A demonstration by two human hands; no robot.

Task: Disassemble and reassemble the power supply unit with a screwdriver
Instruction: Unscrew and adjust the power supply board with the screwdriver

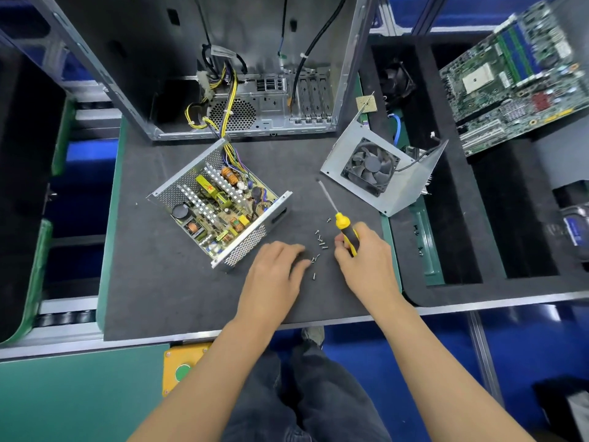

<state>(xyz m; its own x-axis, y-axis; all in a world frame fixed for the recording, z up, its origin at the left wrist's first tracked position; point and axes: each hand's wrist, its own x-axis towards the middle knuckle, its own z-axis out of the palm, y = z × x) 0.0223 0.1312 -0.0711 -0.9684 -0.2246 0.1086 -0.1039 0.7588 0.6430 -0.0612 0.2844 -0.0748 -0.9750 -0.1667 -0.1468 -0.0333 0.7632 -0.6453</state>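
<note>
The power supply unit (216, 205) lies open on the dark mat, its circuit board and coils exposed, wires running back into the computer case. Its metal cover with the fan (379, 173) lies apart to the right, tilted against the tray edge. Several small screws (320, 245) are scattered on the mat between my hands. My right hand (363, 260) grips the yellow and black handle of a screwdriver (338, 212), whose shaft points up and left. My left hand (277, 266) rests on the mat with fingers reaching toward the screws; whether it pinches one is hidden.
An open computer case (242, 74) stands behind the unit. A black foam tray (462, 218) on the right holds a motherboard (516, 71), a cooler fan (398, 81) and a CPU (366, 103). An orange box with a green button (181, 368) sits below the table edge.
</note>
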